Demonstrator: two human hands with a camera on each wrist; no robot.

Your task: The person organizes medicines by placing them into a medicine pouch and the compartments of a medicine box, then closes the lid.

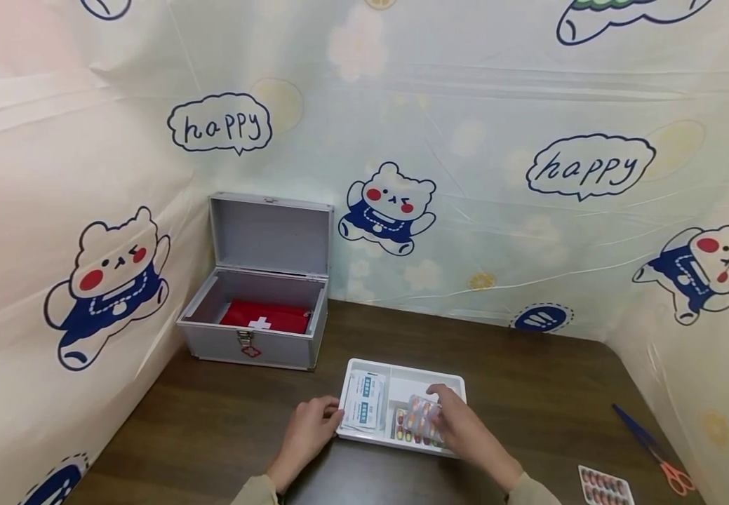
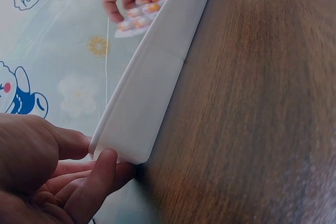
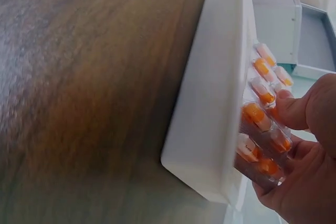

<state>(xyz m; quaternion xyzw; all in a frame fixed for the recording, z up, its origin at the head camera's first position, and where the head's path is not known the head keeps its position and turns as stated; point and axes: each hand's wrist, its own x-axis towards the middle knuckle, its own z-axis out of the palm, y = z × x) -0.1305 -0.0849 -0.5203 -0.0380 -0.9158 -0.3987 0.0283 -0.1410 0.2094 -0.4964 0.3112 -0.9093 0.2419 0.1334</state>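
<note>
A white divided tray [image 1: 402, 370] sits on the table, with its near left corner between the thumb and fingers of my left hand [image 1: 311, 425]. In the left wrist view, that hand [image 2: 63, 177] pinches the tray's end [image 2: 142, 114]. My right hand [image 1: 465, 429] holds a blister pack of orange and white capsules [image 1: 422, 414] over the right compartment. The thumb lies on the pack [image 3: 265, 95] in the right wrist view. Beneath it, a blister pack of yellow and red capsules [image 1: 404, 436] lies in the tray. Flat white packets with blue print [image 1: 364, 400] fill the left compartment.
At the back left stands a grey metal case [image 1: 253, 345], its lid raised, with a red pouch [image 1: 276, 317] bearing a white cross inside. Another capsule blister pack [image 1: 605, 485] and orange-handled scissors [image 1: 670, 471] lie at the right. Printed sheeting [image 1: 465, 91] surrounds the table.
</note>
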